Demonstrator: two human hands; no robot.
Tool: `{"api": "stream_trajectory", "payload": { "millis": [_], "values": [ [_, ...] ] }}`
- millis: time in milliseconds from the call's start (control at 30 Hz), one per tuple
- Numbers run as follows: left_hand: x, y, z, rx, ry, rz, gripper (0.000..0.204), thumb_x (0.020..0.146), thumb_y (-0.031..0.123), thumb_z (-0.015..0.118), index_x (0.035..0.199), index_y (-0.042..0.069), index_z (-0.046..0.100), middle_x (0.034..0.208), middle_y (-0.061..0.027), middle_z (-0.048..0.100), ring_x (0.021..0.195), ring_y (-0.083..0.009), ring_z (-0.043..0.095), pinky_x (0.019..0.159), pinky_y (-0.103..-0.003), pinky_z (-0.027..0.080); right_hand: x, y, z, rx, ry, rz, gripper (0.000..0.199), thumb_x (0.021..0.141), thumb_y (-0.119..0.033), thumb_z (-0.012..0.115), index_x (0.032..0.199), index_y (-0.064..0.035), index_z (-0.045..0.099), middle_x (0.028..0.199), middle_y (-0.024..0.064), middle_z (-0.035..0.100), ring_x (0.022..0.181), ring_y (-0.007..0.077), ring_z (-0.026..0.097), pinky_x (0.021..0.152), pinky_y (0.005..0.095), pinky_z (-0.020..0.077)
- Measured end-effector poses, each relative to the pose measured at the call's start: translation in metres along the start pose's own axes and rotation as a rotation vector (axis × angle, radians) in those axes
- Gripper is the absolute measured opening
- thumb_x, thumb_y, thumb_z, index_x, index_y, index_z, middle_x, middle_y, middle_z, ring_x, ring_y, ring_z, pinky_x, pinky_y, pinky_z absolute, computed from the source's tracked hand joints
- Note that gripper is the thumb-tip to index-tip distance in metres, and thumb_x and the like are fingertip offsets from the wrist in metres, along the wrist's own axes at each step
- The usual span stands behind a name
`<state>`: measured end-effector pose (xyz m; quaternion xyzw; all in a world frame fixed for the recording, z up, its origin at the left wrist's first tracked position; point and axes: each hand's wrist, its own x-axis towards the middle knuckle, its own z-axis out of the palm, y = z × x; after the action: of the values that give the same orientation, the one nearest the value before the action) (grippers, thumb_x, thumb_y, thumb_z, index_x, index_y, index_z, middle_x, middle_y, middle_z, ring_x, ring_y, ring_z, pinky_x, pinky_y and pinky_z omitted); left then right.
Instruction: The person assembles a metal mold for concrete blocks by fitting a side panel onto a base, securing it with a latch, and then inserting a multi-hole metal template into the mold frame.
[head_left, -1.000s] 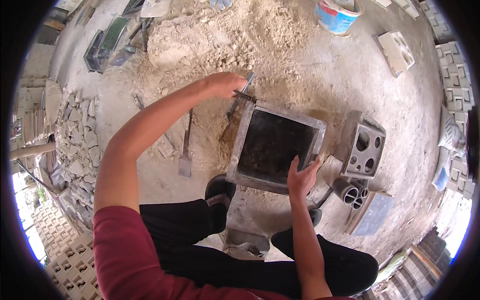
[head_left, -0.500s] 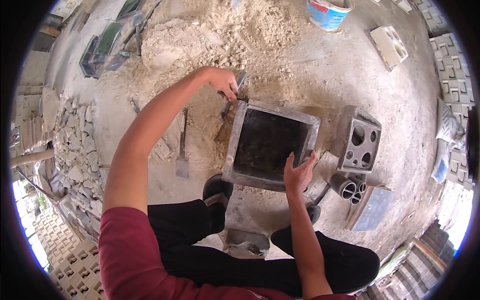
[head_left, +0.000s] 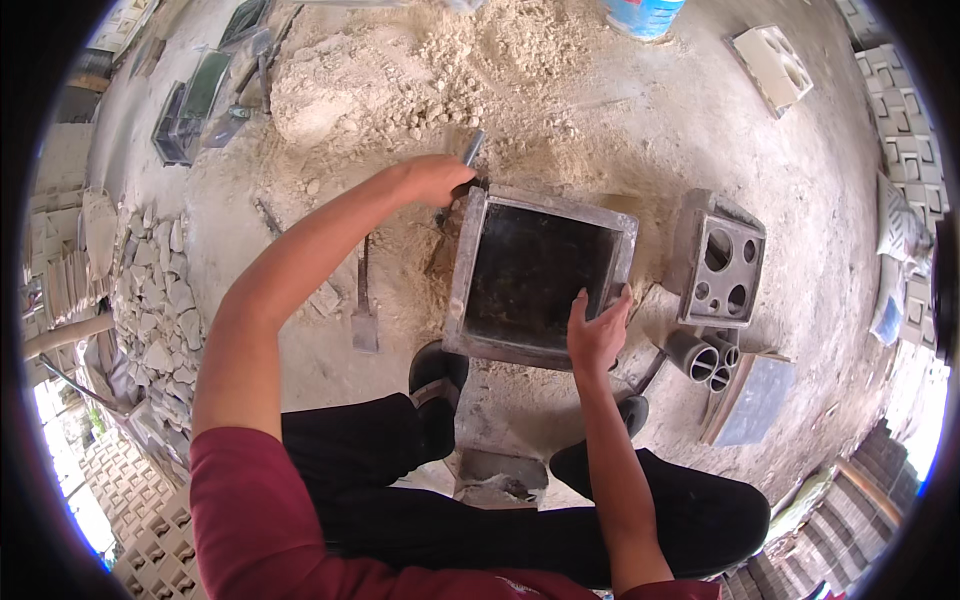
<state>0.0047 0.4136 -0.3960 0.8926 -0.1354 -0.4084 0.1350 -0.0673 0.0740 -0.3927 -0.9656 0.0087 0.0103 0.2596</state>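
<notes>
A square metal mould [head_left: 541, 203] with a grey dusty rim and a dark inside rests on the floor before me. My right hand [head_left: 598, 335] grips its right side, the thumb over the inner edge and the fingers along the rim. At the far left corner my left hand [head_left: 440, 180] is closed, its fingertips partly hidden. A grey metal bar [head_left: 473, 148] sticks out just beyond those fingers; whether they hold the bar or a part of the mould's corner cannot be made out.
A pile of pale crumbly powder [head_left: 370, 85] lies beyond the mould. To the right stand a metal block with round holes [head_left: 722, 270], several short tubes [head_left: 692, 355] and a grey board [head_left: 757, 400]. A flat scraper [head_left: 364, 330] lies left. A blue bucket [head_left: 645, 15] stands far off.
My left hand has drawn slightly nearer at the mould's corner, and its wrist has turned. The right hand keeps its hold. The whole view has shifted a little.
</notes>
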Motion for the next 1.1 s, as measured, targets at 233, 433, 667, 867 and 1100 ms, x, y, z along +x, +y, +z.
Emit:
{"api": "stream_trajectory", "payload": {
  "millis": [233, 433, 667, 867, 1100],
  "values": [
    [0.01, 0.003, 0.054, -0.218, 0.638, -0.172, 0.033, 0.084, -0.007, 0.053, 0.116, -0.003, 0.057, 0.105, -0.0201, 0.064, 0.089, -0.0364, 0.064, 0.08, -0.042, 0.056, 0.0, 0.005, -0.004, -0.005, 0.008, 0.006, 0.064, 0.086, -0.03, 0.061, 0.133, 0.0054, 0.036, 0.122, 0.0288, 0.053, 0.107, 0.0439, 0.055, 0.089, 0.0469, 0.0459],
    [0.014, -0.007, 0.044, -0.08, 0.547, -0.14, 0.042, 0.077, -0.008, 0.061, 0.117, 0.002, 0.058, 0.109, -0.0193, 0.063, 0.101, -0.0338, 0.061, 0.095, -0.042, 0.049, -0.004, 0.0, -0.004, 0.036, 0.025, -0.048, 0.059, 0.088, -0.029, 0.06, 0.131, 0.0054, 0.037, 0.12, 0.0281, 0.054, 0.106, 0.0437, 0.056, 0.087, 0.0466, 0.0468],
    [-0.031, 0.08, 0.098, -0.696, 1.56, -0.398, 0.033, 0.087, 0.021, 0.062, 0.112, 0.0, 0.061, 0.106, -0.0192, 0.065, 0.103, -0.0344, 0.062, 0.09, -0.041, 0.046, 0.011, 0.028, -0.006, 0.265, 0.063, -0.091, 0.045, 0.089, -0.025, 0.06, 0.123, 0.002, 0.046, 0.112, 0.0272, 0.059, 0.1, 0.0444, 0.058, 0.081, 0.0476, 0.0467],
    [-0.021, 0.161, 0.147, -1.018, 1.233, -0.43, 0.043, 0.091, 0.037, 0.058, 0.102, -0.004, 0.064, 0.095, -0.0235, 0.066, 0.095, -0.0365, 0.064, 0.081, -0.041, 0.047, 0.026, 0.034, -0.023, 0.366, -0.095, 0.025, 0.039, 0.085, -0.018, 0.062, 0.117, 0.0017, 0.05, 0.097, 0.0283, 0.064, 0.094, 0.0468, 0.06, 0.078, 0.0489, 0.047],
    [0.0, 0.166, 0.134, -0.801, 1.315, -0.456, 0.042, 0.089, 0.037, 0.059, 0.097, -0.003, 0.063, 0.085, -0.0214, 0.066, 0.083, -0.0358, 0.065, 0.073, -0.041, 0.047, 0.039, 0.05, -0.04, 0.408, -0.021, 0.027, 0.035, 0.077, -0.015, 0.068, 0.106, 0.0004, 0.057, 0.091, 0.0237, 0.066, 0.09, 0.044, 0.062, 0.079, 0.0471, 0.0476]
  ]
}}
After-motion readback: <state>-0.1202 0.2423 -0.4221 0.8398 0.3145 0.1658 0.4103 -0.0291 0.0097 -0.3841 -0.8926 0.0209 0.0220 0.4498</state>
